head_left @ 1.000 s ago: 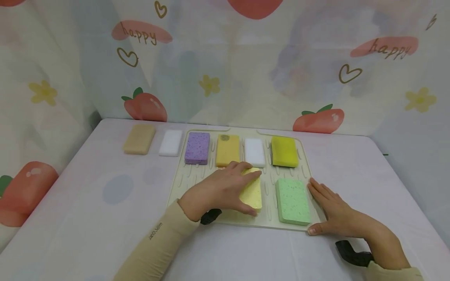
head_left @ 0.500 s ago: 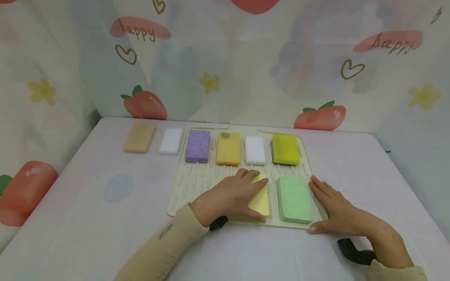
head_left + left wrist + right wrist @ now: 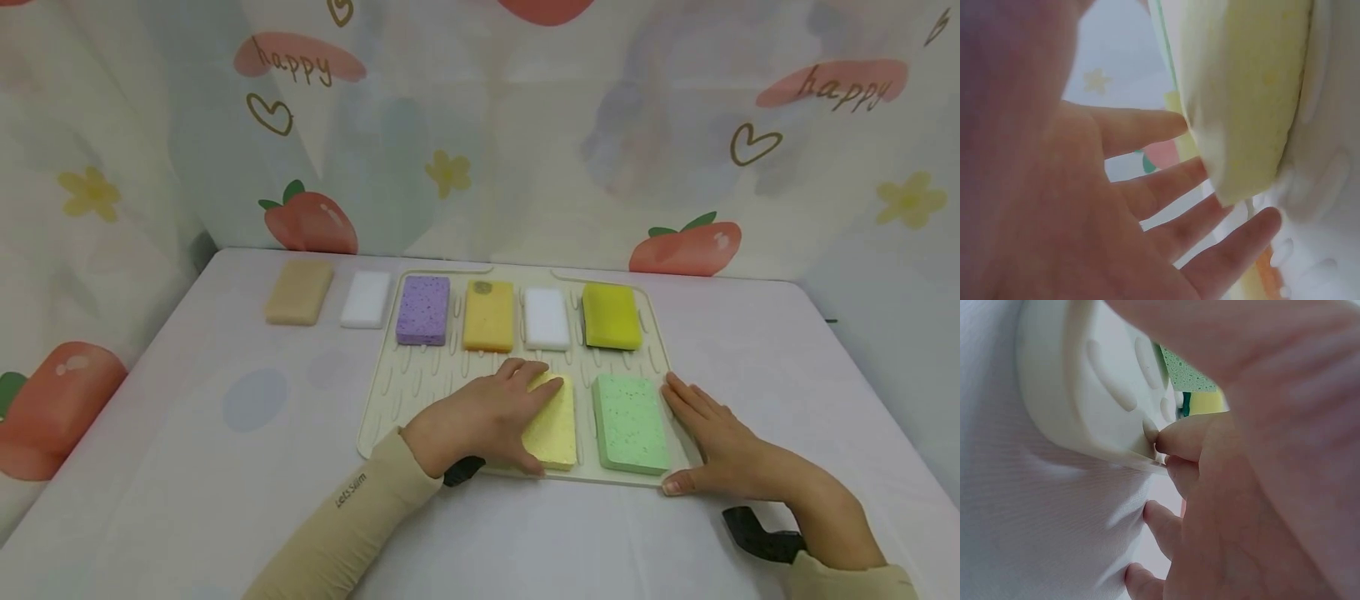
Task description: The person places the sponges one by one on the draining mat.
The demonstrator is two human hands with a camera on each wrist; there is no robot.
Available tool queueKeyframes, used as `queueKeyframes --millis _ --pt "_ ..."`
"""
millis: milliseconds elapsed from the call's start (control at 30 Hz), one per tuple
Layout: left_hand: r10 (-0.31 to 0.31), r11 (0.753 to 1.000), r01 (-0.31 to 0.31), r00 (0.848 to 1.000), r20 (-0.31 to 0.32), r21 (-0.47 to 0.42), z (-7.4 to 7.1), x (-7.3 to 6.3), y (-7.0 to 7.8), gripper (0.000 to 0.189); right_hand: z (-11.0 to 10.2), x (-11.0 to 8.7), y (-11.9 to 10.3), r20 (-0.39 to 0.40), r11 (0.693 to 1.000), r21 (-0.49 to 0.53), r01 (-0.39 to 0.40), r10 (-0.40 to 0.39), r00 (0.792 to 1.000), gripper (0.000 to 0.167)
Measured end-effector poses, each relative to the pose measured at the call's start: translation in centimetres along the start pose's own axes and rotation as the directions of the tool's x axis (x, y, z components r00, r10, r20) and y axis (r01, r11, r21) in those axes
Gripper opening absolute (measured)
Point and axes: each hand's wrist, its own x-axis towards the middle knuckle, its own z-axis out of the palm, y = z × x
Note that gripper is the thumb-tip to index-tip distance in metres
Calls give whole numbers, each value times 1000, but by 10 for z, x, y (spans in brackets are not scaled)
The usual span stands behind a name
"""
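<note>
A pale yellow sponge lies on the front part of the cream ribbed mat. My left hand is at its left side, fingers spread and fairly straight, with fingertips over or against its edge; in the left wrist view the fingers reach to the sponge without curling round it. To the right sits a speckled green sponge. My right hand rests along the mat's right edge, fingers extended, and the right wrist view has a fingertip touching the mat's rim.
Along the mat's back row lie a purple sponge, an orange-yellow sponge, a white sponge and a bright yellow sponge. Left of the mat, a tan sponge and another white sponge lie on the tablecloth.
The yellow sponge slid right and toward the front under my left hand, nearer the green sponge. The left hand has since shifted slightly left, uncovering more of it. My right hand stayed put.
</note>
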Motion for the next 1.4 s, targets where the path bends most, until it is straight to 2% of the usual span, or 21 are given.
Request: queueKeyframes --millis 300,567,733,867,967,1067,1167,1300,1400 --pt "38 999 -38 998 -59 -13 -1 6 1 95 -1 -1 2 1 1000 -3 -13 13 1000 131" --pt "39 999 -39 998 -42 3 2 8 0 95 -2 -1 1 -1 1000 -4 -12 12 1000 131" --pt "16 999 -17 1000 -16 -36 -4 5 -2 97 -2 -2 1 0 1000 16 -16 16 1000 130" --pt "-1 995 0 1000 -17 -95 -12 -1 -6 93 -1 -2 1 4 999 39 -15 15 1000 129" --pt "2 992 -9 999 -51 -129 -17 -8 -13 87 0 -2 0 7 999 39 -11 11 1000 129" --pt "14 987 -29 995 -101 -155 -19 -17 -23 80 0 -1 -1 8 999 34 -10 9 1000 130" --pt "-4 983 -19 992 -124 -182 -21 -27 -33 76 0 -1 -2 5 1000 26 -6 6 1000 130" --pt "-21 982 -8 989 -149 -191 -24 -37 -47 72 0 -2 -2 1 1000 19 -12 12 1000 130" --pt "-20 983 -17 980 -198 -183 -25 -45 -59 69 0 -2 -3 4 999 25 -19 19 1000 130"
